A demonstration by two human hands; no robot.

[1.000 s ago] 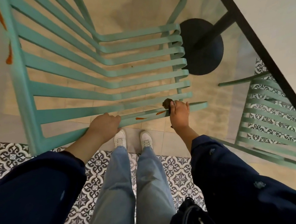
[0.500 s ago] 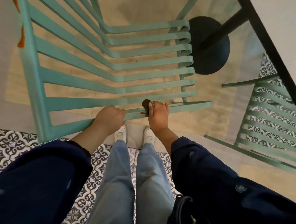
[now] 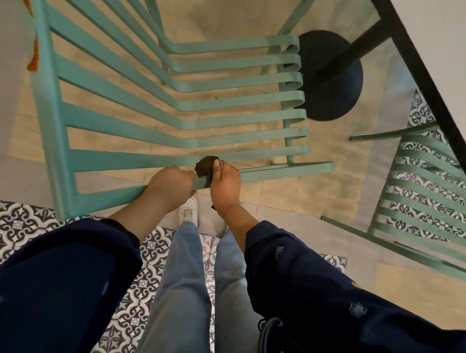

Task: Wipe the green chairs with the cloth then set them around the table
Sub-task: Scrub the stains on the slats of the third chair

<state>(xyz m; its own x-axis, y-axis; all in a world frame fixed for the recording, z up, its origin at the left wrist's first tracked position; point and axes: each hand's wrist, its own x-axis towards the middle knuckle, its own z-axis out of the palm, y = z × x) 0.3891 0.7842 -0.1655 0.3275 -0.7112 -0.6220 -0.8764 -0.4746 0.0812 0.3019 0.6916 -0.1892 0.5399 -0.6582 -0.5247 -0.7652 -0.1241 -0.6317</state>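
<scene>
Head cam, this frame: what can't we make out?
All head view.
1. The cloth: mostly balled inside the right hand; size and shape unclear.
2. Top rail of the near chair: covered by the left hand and the cloth, so dirt beneath cannot be judged.
3. The second chair: cut off by the right edge and the table.
4. The orange marks: upper one cut by the top edge.

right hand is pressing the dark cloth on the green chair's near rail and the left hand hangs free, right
Not quite. The head view shows the left hand gripping the green chair's near rail, not hanging free. The right hand does press the dark cloth on that rail.
</scene>
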